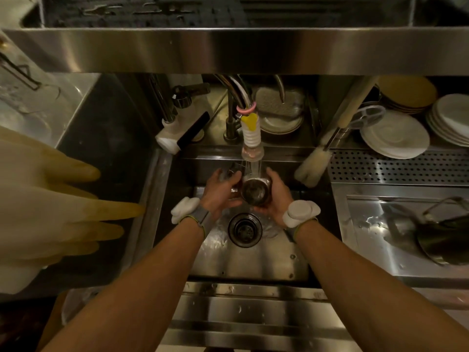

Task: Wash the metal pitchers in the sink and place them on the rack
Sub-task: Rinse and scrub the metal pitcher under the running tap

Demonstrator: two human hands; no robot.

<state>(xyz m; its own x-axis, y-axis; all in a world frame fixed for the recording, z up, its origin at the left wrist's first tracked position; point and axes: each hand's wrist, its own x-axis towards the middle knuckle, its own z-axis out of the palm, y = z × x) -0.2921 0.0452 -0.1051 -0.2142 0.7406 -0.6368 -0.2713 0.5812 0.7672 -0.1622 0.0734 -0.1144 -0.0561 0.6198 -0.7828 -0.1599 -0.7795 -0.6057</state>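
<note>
I'm watching a small shiny metal pitcher (254, 193) hanging tilted over the sink (253, 260), its open mouth facing me, water (252, 169) running into its dark inside.

Dim, warm light; glare on the steel shelf (228, 50), edges bent and softly blurred.

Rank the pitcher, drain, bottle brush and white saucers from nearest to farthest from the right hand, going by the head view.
1. The pitcher: gripped in the right hand, under the tap.
2. The drain, on the sink floor on the person's side of the hand, and the bottle brush, behind it to the right: too close to call.
3. The white saucers: far right, on the back ledge.
</note>
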